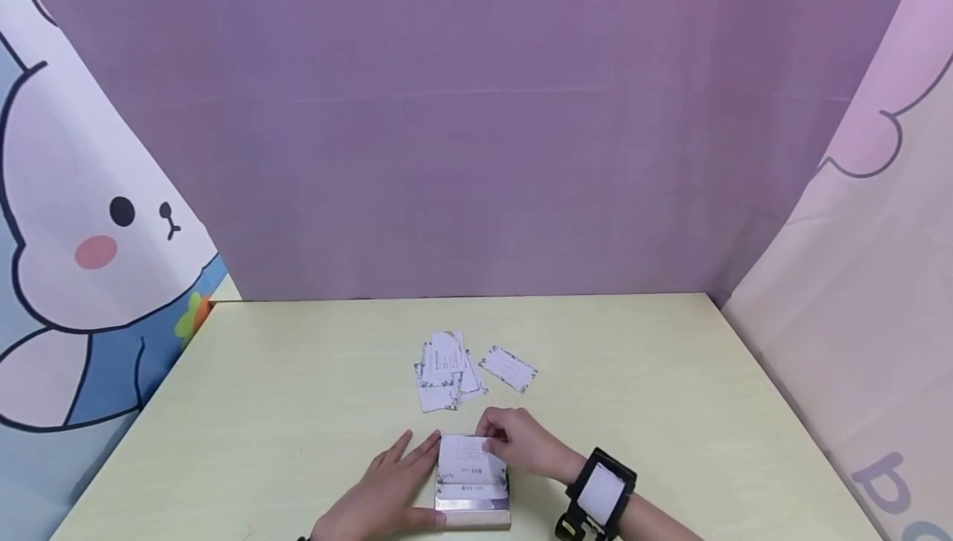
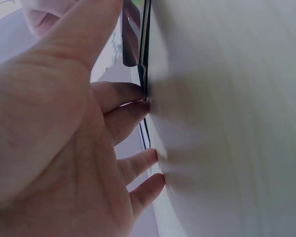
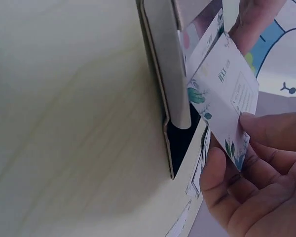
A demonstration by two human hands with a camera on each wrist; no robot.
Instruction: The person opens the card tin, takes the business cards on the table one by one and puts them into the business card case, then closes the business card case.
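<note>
Right hand (image 1: 524,444) fingers pinch glossy leaf-print card (image 3: 227,106) over metal box (image 1: 472,487); left hand (image 1: 387,487) flat, fingers straight.

The scene is seen from above and behind by the head camera, which is tilted forward and down over the counter (image 1: 298,409) toward the purple backdrop (image 1: 476,111). The left wrist view is taken from very close, beside the palm of the left hand (image 2: 54,148), along the counter surface — the picture is turned sideways. The right wrist view is likewise held near and turned, facing the fingers of the right hand (image 3: 256,177). The card box (image 1: 473,491) — shared with the head view — is caught by both wrist cameras.
</note>
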